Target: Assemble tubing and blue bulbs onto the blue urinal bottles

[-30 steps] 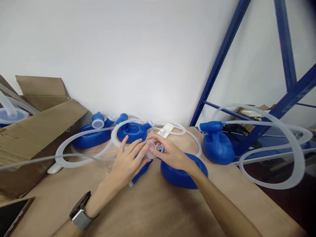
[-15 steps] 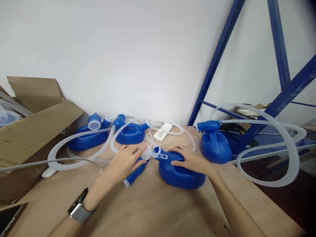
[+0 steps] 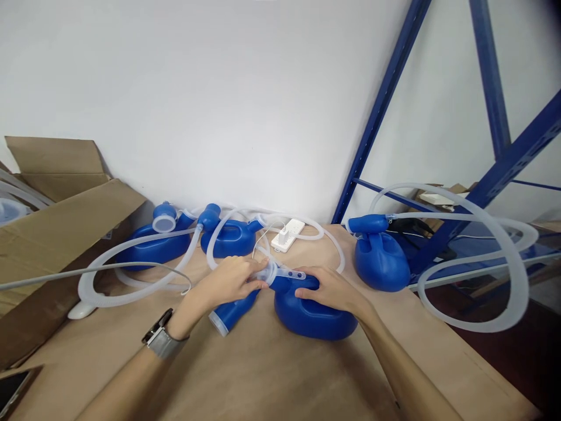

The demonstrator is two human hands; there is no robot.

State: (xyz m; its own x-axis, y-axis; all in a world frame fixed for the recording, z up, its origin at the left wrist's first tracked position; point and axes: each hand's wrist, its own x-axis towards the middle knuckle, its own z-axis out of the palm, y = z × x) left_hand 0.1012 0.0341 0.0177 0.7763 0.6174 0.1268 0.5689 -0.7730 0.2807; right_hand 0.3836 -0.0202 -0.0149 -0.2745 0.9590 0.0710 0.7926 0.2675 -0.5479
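Left hand (image 3: 230, 280): fingers curled together around the clear cap (image 3: 268, 273) at the mouth of the jug, palm resting over the blue neck piece (image 3: 232, 310)
Right hand (image 3: 331, 288): laid flat on top of the jug, fingers spread and pressing down, thumb side toward the cap
Jug (image 3: 309, 310): blue, lying on the counter (image 3: 280, 362) under the right hand and just right of the left hand, its mouth pointing at the left fingers
Cap: translucent, with a strap (image 3: 291, 273) running toward the right hand's fingertips
Neck piece: blue tube with a clear end, lying under the left wrist, slanting toward the person
Watch (image 3: 161, 339): on the left wrist
Beyond the hands: two more blue jugs (image 3: 228, 237) against the wall, looped with clear hose (image 3: 131, 266); a white power strip (image 3: 287, 234) between them and the hands
Right of the right hand: a fourth jug (image 3: 379, 260) with its own big hose loop (image 3: 495, 257), near the blue rack (image 3: 381, 99)
Left of the left hand: an open cardboard box (image 3: 56, 222), well apart
Near corner, left: a phone (image 3: 13, 389) lying flat
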